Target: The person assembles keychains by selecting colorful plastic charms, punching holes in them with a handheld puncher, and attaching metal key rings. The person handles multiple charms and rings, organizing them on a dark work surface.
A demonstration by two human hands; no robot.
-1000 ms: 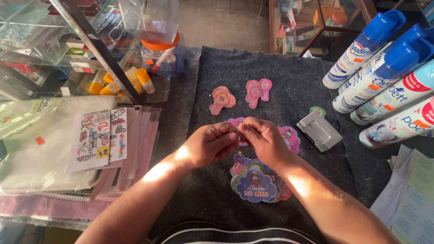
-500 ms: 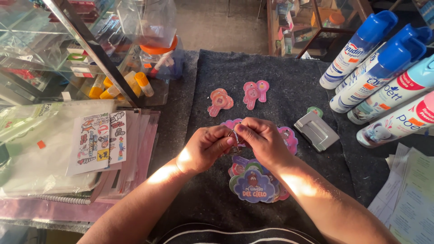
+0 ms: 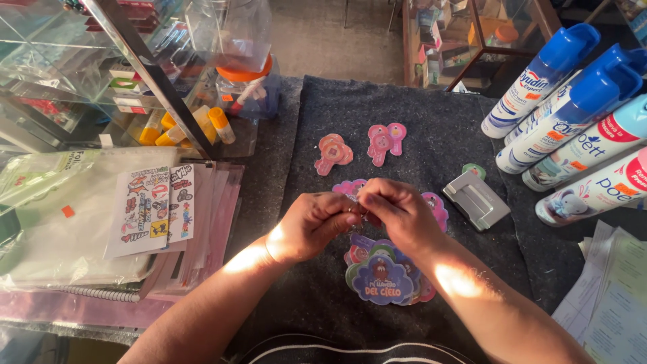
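My left hand [image 3: 312, 224] and my right hand [image 3: 397, 214] meet fingertip to fingertip over a dark grey felt mat [image 3: 377, 121]. Together they pinch a small pink paper cutout [image 3: 350, 188] whose top edge shows just above the fingers; something small and metallic may sit between the thumbs, too tiny to be sure. Below the hands lies a stack of coloured cutouts [image 3: 384, 280] with a purple one on top. Two loose pink cutouts [image 3: 333, 153] [image 3: 384, 139] lie farther back on the mat. A grey metal hole punch [image 3: 476, 201] rests just right of my right hand.
Several spray cans with blue caps [image 3: 552, 77] lie at the right. A pile of clear sleeves with a sticker sheet [image 3: 151, 210] sits at the left. A glass case [image 3: 81, 74] holds small yellow tubes. Papers [image 3: 610, 290] lie at the lower right.
Both hands stay pressed together at the same spot; the fingers shift slightly on the small cutout. Nothing else has moved.
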